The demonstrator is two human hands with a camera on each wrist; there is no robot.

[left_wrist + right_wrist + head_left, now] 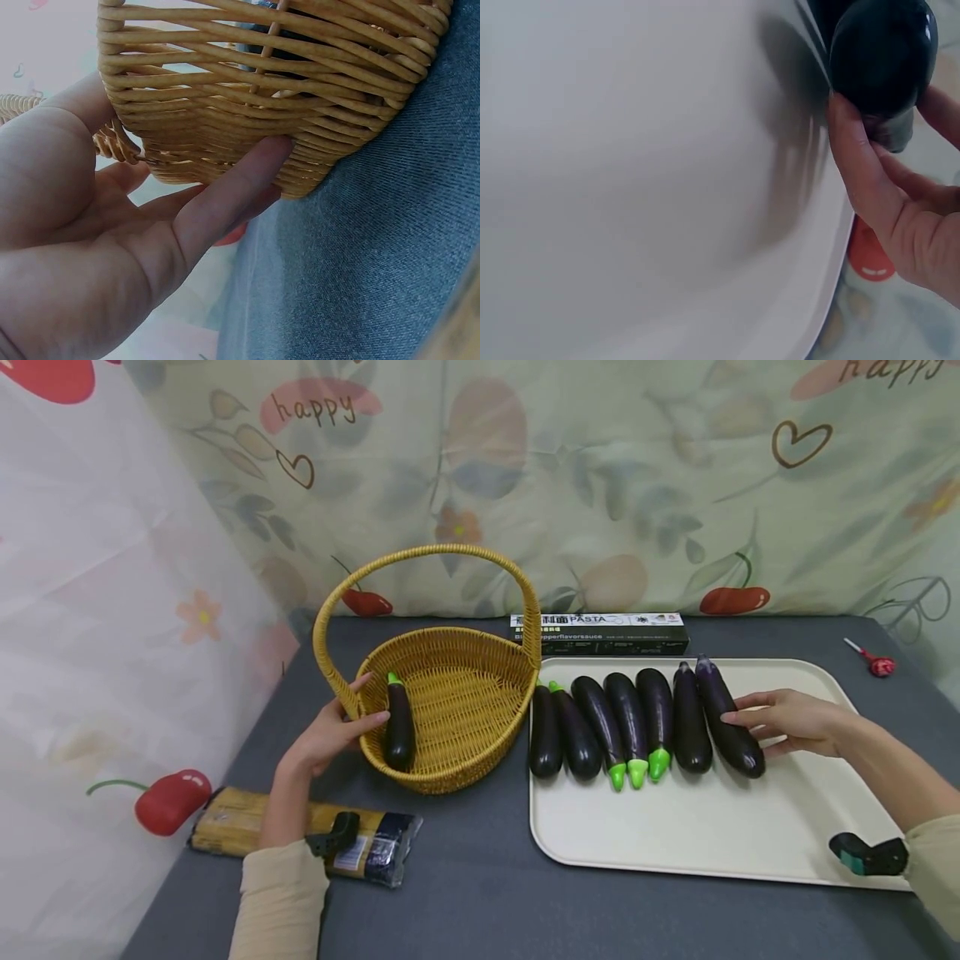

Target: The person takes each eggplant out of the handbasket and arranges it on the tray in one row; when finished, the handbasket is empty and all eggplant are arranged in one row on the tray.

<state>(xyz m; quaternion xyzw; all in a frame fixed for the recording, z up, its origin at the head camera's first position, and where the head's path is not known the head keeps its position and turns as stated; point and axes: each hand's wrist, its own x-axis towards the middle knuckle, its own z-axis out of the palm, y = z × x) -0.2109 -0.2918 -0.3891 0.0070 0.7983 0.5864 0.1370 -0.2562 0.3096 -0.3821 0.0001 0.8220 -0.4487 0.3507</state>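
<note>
My left hand (326, 741) grips the left rim of a yellow wicker basket (468, 714), thumb over the inside and fingers against the outer weave (217, 97). One dark eggplant (400, 731) with a green tip lies inside, near that hand. On the right, my right hand (798, 724) holds the rightmost eggplant (723, 718) of a row on the white tray (675, 831), between thumb and fingers. That eggplant tilts against its neighbour (692, 727); its rounded end (881, 56) faces the right wrist camera. Several more eggplants (600, 714) lie side by side to the left.
A black pasta box (600, 639) stands behind the tray. Near the left forearm lies a bag of dry noodles (232, 818). A red lollipop (879, 665) sits at the back right. Printed cloth (585, 485) hangs behind and at the left of the grey table (480, 893).
</note>
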